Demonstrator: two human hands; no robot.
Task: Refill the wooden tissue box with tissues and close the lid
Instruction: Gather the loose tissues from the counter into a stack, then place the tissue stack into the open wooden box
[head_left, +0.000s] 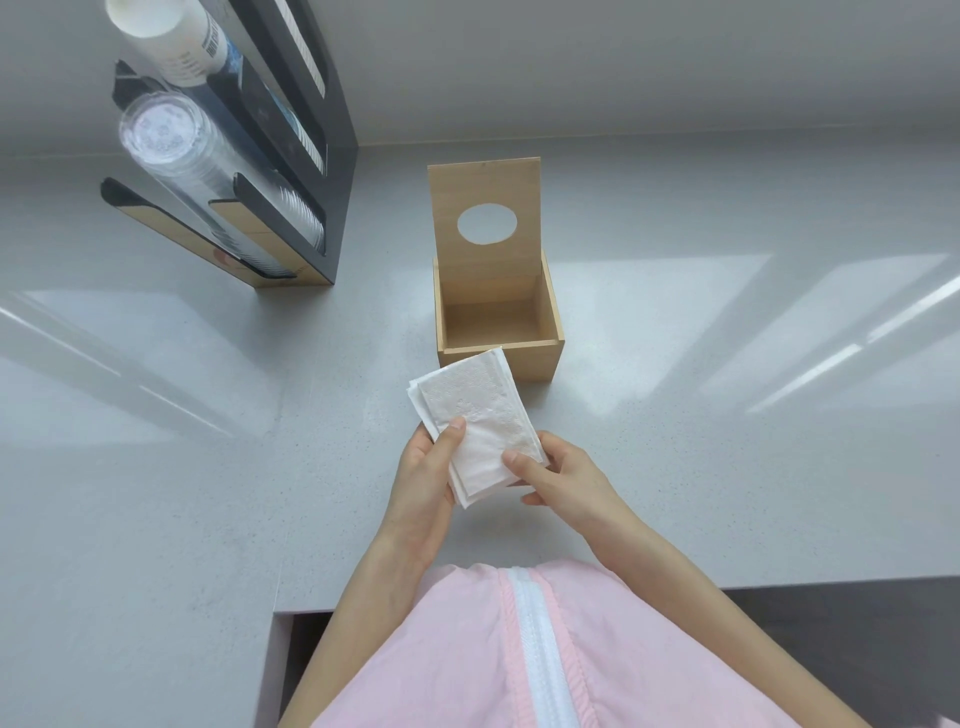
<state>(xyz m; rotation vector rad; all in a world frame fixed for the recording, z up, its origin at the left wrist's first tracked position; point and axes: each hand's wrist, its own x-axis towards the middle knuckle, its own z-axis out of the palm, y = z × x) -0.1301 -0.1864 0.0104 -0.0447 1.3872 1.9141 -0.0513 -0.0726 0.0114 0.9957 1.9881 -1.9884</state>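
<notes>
A square wooden tissue box (550, 364) stands on the grey counter, and its inside looks empty. Its lid (447, 208), with an oval hole, is raised upright at the back. Just in front of the box I hold a stack of white folded tissues (480, 410) above the counter. My left hand (423, 480) grips the stack's near left side, thumb on top. My right hand (558, 475) pinches the near right corner.
A black and wood dispenser rack (332, 171) stands at the far left, holding a stack of clear cups (171, 140) and a stack of white paper cups (171, 36). The grey counter (727, 467) ends at an edge near my pink jacket.
</notes>
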